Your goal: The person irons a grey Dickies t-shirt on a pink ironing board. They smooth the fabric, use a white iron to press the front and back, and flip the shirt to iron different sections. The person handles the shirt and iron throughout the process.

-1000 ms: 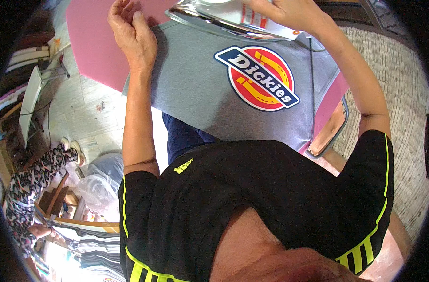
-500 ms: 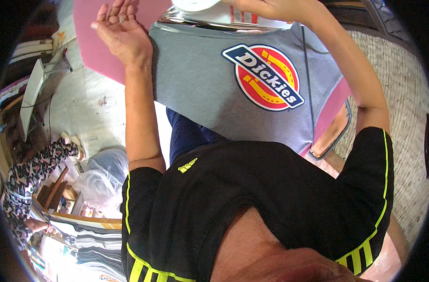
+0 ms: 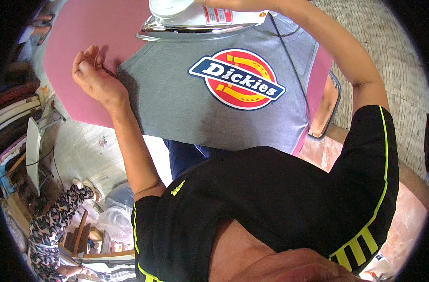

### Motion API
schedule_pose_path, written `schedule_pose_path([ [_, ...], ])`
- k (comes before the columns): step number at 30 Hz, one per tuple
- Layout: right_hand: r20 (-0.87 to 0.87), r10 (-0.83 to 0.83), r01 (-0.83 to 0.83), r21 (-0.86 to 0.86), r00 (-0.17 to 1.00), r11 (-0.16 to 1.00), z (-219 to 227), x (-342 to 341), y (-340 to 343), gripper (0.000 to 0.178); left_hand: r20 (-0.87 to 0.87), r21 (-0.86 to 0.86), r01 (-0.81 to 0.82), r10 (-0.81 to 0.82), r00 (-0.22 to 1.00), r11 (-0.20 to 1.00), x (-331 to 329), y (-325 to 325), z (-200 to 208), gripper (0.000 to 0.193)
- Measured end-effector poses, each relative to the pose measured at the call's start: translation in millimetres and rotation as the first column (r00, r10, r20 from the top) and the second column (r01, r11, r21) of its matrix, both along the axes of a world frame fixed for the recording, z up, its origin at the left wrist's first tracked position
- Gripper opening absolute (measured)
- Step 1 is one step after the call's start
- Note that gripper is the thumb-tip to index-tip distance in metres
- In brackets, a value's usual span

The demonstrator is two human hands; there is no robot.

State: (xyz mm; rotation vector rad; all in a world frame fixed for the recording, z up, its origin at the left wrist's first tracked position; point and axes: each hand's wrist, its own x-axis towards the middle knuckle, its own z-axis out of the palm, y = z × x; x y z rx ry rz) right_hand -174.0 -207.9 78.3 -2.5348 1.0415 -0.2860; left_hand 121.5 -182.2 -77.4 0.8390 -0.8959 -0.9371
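Observation:
At the far side of a grey shirt [image 3: 162, 91] rests a clothes iron [image 3: 195, 30], its chrome soleplate edge facing me. My right hand [image 3: 252, 3] is closed at the iron's handle, partly cut off by the upper edge of the picture. A red, yellow and navy printed emblem [image 3: 238, 80] lies flat on the shirt, nearer to me than the iron. Beside the shirt's left edge, my left hand [image 3: 98, 77] hovers with loosely bent fingers, holding nothing. Under the shirt is a pink ironing board [image 3: 78, 51].
The iron's dark cord [image 3: 293, 70] runs across the shirt's right side. A bent metal leg [image 3: 335, 105] shows beyond the board. At lower left are a person in patterned trousers [image 3: 59, 211] and a clear plastic bag [image 3: 118, 218]. A white panel [image 3: 33, 155] stands at far left.
The iron and my right hand have shifted left in the picture. My left hand has dropped lower and leftward, its fingers more bent. The whole view has also turned somewhat.

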Motion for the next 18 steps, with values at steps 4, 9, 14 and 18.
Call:
schedule_pose_path([
  [4,0.001,-0.097,0.097,-0.054,0.995,0.994,-4,2,0,0.033,0.621,-0.280,0.076,0.120,0.775,0.957,-15,13,19,0.017],
  [9,0.079,-0.219,0.226,-0.093,0.972,0.970,-4,19,-6,0.038,0.886,-0.219,0.385,0.017,0.464,0.897,-28,21,28,0.006],
  [14,0.080,-0.330,0.328,0.035,0.941,0.944,1,-14,-29,0.040,0.913,-0.212,0.423,0.024,0.407,0.881,-30,16,27,0.009],
  [18,-0.042,-0.649,0.649,0.110,0.760,0.753,79,-50,8,0.040,0.954,-0.110,0.441,-0.029,0.298,0.891,-38,14,39,0.014],
])
